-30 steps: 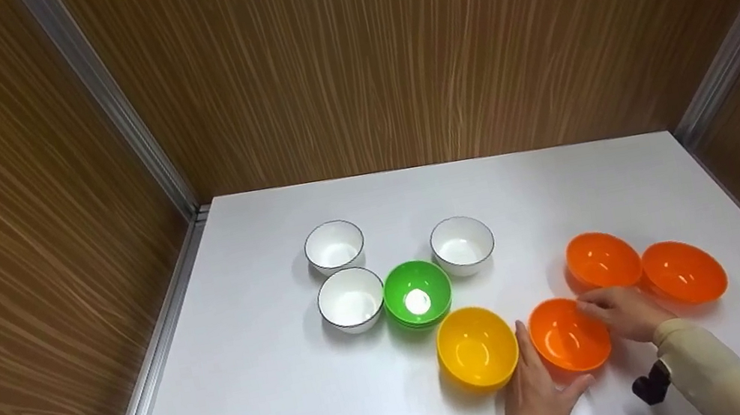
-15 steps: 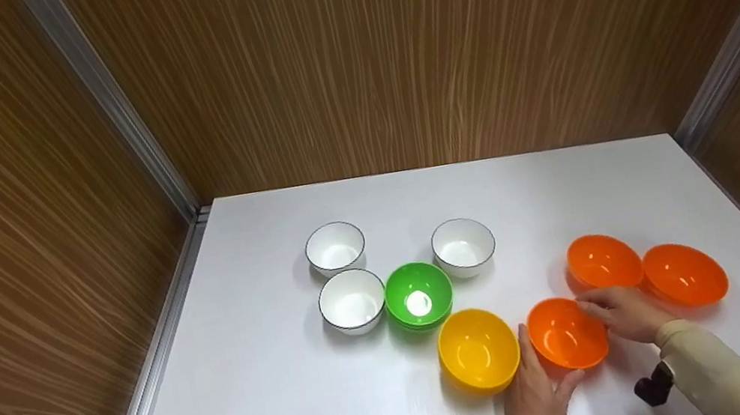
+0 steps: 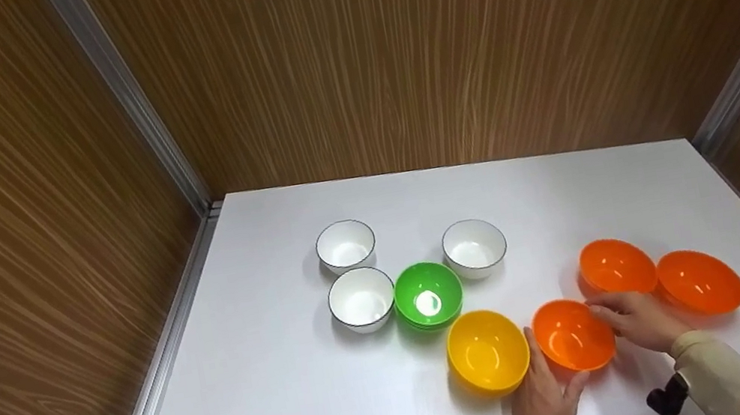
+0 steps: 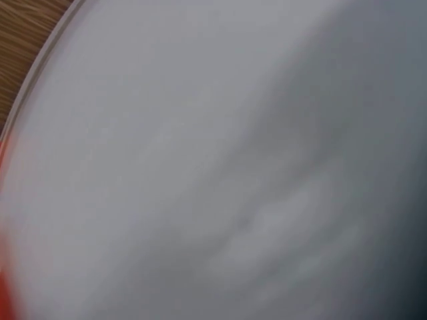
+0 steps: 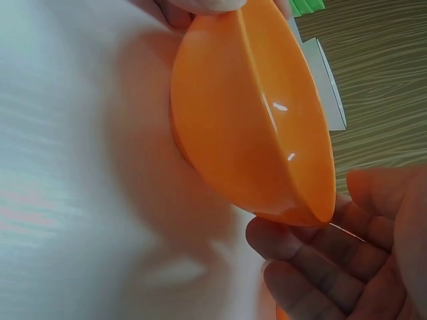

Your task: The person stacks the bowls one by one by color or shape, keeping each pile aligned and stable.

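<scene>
Both hands hold one orange bowl (image 3: 574, 335) between them, its opening facing up. My left hand (image 3: 545, 401) grips its near left side, thumb at the front and fingers reaching into the narrow gap beside a yellow bowl (image 3: 489, 354). On the other side, my right hand (image 3: 637, 320) holds the rim. The right wrist view shows the right fingers (image 5: 313, 260) under the edge of the bowl (image 5: 233, 113) and the thumb near its rim. Only blurred white tabletop and a sliver of orange appear in the left wrist view.
Green bowls (image 3: 429, 296) are nested left of the yellow one. White bowls with dark rims (image 3: 362, 299) stand further left and behind. Two more orange bowls (image 3: 616, 267) sit at the right, behind the right hand. Wood-grain panels (image 3: 388, 52) enclose the white table (image 3: 283, 405).
The held orange bowl has shifted slightly left, toward the yellow bowl. The left thumb has closed in against its near side. The head view has turned a little.
</scene>
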Demonstrator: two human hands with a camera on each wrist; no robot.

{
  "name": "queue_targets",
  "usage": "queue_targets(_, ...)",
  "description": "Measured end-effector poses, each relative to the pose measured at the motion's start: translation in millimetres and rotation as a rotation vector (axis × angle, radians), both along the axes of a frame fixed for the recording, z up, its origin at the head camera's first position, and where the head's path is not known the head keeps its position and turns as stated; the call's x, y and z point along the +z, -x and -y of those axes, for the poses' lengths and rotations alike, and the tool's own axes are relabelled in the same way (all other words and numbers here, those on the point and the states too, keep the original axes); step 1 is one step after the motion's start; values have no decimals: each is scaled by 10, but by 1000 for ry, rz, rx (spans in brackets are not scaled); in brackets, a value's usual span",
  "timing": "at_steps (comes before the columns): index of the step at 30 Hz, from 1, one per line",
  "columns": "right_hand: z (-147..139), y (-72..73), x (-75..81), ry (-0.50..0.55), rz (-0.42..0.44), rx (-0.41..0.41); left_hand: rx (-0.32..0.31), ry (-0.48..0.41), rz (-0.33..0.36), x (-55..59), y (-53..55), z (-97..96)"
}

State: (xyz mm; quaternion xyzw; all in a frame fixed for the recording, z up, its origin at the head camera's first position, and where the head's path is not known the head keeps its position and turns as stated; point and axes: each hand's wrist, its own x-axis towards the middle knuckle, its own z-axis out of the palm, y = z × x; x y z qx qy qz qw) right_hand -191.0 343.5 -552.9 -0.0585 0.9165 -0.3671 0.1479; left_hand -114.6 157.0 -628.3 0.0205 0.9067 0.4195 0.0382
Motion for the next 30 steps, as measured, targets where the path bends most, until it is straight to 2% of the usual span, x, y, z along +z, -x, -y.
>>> queue_targets(6, 5, -4, 45, -11, -55, -15, 1, -19, 7, -16, 0, -9)
queue_targets(9, 3, 10, 102, -16, -175, -36, 0, -41, 22, -22, 14, -9)
queue_targets(14, -49, 96, 194, -66, -462, -119, -2, -52, 49, -13, 34, -11)
queue_targets(16, -94, 148, 216, -68, -514, -159, 4, -57, 63, -5, 39, -15)
queue_targets(19, -179, 233, 233, -98, -518, -208, 13, -52, 68, 0, 41, -16)
queue_targets(24, -298, 346, 206, -179, -421, -261, 27, -41, 40, -12, 26, -21)
queue_targets(30, -329, 407, 112, -282, -339, -221, 28, -44, 15, -21, 26, -24)
